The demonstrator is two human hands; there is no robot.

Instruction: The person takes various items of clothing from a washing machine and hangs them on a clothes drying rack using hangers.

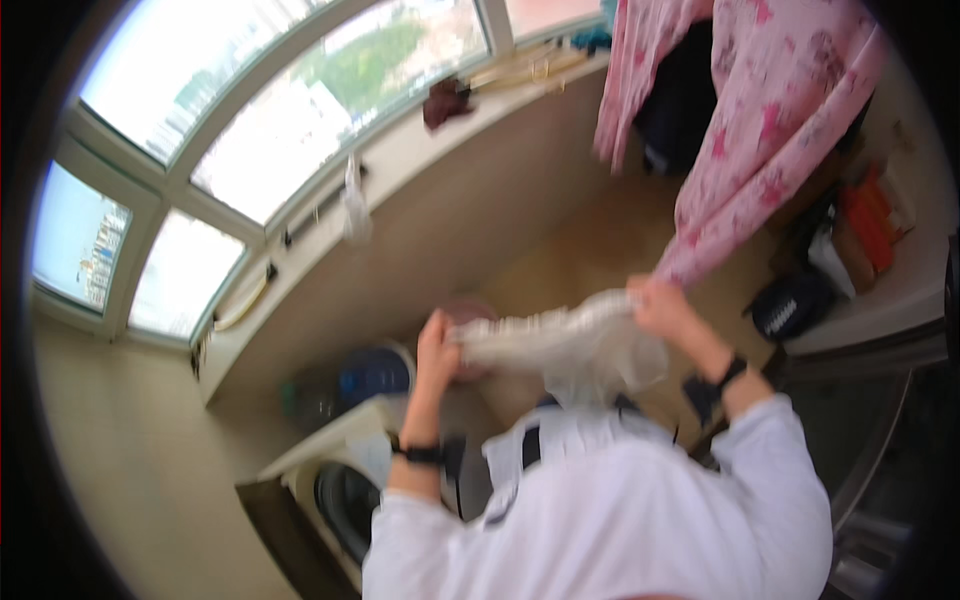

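Observation:
A white, partly sheer cloth [555,341] is stretched sideways between both hands, blurred by motion. My left hand [438,351] grips its left end, and my right hand [664,304] grips the other end. The lower part of the cloth hangs loose in front of my body. Behind my right hand, the tip of a pink patterned garment [757,150] hangs down; whether the two touch is unclear. A pink basin [472,309] shows partly behind the cloth.
A front-loading washing machine [349,495] stands at lower left, beside a blue tub [375,375]. The window ledge [405,172] bears hangers, a dark brown cloth [448,105] and a white plastic bag [354,206]. A dark bag [791,304] lies at right near an orange object [870,217].

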